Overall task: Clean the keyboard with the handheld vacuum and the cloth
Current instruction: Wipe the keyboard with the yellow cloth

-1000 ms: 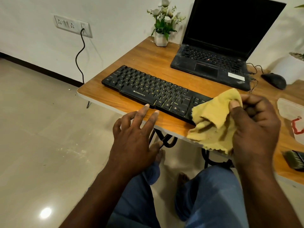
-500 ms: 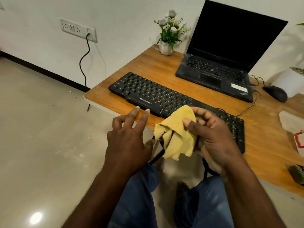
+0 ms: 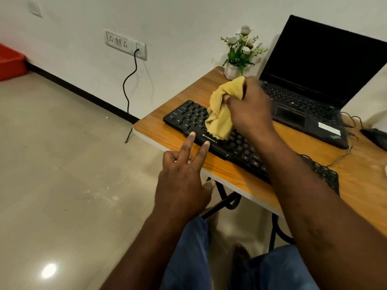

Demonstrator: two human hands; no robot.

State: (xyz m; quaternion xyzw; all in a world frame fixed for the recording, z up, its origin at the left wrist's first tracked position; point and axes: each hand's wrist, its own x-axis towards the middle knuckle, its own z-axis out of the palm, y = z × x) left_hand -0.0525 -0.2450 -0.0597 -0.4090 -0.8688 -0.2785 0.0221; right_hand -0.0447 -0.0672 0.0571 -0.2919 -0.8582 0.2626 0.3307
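keyboard (image 3: 188, 116) flat on table (image 3: 230, 174), long axis far-left to near-right | my right grip (image 3: 249, 109) clamped on bunched yellow cloth (image 3: 219, 118), pressed on its left keys | my left grip (image 3: 182, 185) apart, two straight fingers touching keyboard's front rim

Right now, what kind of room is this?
Probably a home study corner: a laptop and a black keyboard sit on a wooden desk, with a flower pot by the wall.
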